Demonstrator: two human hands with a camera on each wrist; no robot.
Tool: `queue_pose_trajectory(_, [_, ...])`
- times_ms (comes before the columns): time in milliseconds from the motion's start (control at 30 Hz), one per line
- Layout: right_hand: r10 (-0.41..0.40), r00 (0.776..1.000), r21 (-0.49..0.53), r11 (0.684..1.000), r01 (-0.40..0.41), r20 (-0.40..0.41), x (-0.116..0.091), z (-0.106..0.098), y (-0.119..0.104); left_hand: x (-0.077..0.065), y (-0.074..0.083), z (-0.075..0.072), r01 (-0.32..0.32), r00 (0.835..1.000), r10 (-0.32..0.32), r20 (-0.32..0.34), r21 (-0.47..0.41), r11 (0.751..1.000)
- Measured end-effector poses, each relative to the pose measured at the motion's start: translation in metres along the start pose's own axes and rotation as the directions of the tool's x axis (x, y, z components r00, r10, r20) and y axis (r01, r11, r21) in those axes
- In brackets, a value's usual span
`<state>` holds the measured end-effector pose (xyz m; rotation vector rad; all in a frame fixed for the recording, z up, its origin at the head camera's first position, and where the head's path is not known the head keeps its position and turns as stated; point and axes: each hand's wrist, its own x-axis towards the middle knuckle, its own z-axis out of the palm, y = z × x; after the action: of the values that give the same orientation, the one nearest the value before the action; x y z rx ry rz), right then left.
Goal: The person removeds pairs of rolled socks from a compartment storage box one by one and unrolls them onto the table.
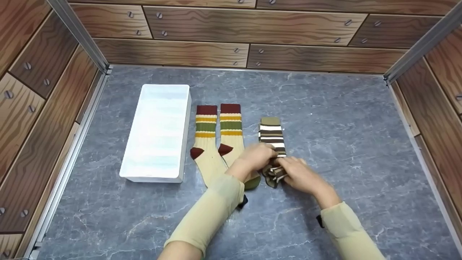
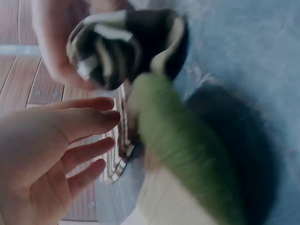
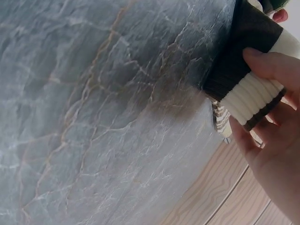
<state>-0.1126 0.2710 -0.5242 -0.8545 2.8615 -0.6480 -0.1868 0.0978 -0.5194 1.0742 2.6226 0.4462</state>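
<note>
A brown, white and olive striped sock [image 1: 271, 133] lies with its cuff end flat and its near end rolled into a bundle [image 1: 275, 175]. My right hand [image 1: 301, 175] grips that bundle; the right wrist view shows thumb and fingers pinching the dark and cream ribbed fabric [image 3: 251, 101]. Beside the sock, my left hand [image 1: 257, 157] hovers close, its fingers [image 2: 89, 152] loosely extended with nothing visible between them. Two cream socks lie flat to the left, a left one [image 1: 206, 144] and a right one [image 1: 231, 135], with maroon cuffs and heels. Under my left wrist, a green toe [image 1: 252, 183] shows.
A white rectangular box [image 1: 155, 133] with several compartments stands left of the cream socks. Grey marbled tabletop [image 1: 343, 126] surrounds everything. Wood-patterned walls [image 1: 231, 25] enclose the back and both sides.
</note>
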Motion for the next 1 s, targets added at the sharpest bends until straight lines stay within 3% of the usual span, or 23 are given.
queue_pose_trajectory(67, [-0.012, 1.000, -0.008, 1.000, 0.012, -0.016, 0.000, -0.001, 0.001, -0.001, 0.001, 0.002, 0.005, 1.000, -0.005, 0.017, 0.007, 1.000])
queue_pose_trajectory(100, [-0.015, 1.000, -0.011, 1.000, 0.015, -0.024, 0.000, -0.001, 0.001, -0.001, 0.001, 0.002, -0.031, 0.999, 0.029, 0.028, 0.086, 0.996])
queue_pose_trajectory(167, [-0.021, 0.999, -0.019, 1.000, 0.020, -0.043, 0.000, -0.002, 0.001, 0.001, -0.001, 0.001, -0.036, 0.998, 0.030, 0.057, 0.119, 0.992])
queue_pose_trajectory(367, [-0.022, 0.997, -0.061, 0.998, 0.018, -0.068, 0.001, -0.003, 0.000, 0.009, -0.010, -0.004, -0.015, 0.995, 0.001, 0.103, 0.135, 0.991])
queue_pose_trajectory(667, [0.015, 1.000, -0.082, 0.997, -0.016, -0.011, -0.003, 0.001, -0.004, 0.014, -0.019, -0.006, 0.003, 0.998, -0.015, 0.063, 0.194, 0.981])
queue_pose_trajectory(833, [0.016, 1.000, -0.060, 0.998, -0.016, 0.001, -0.003, 0.005, -0.003, 0.007, -0.008, -0.004, -0.007, 1.000, 0.009, -0.007, 0.288, 0.958])
queue_pose_trajectory(1000, [0.011, 1.000, -0.056, 0.998, -0.012, -0.029, -0.005, 0.004, 0.001, -0.006, 0.008, 0.006, -0.028, 0.997, 0.050, -0.060, 0.319, 0.947])
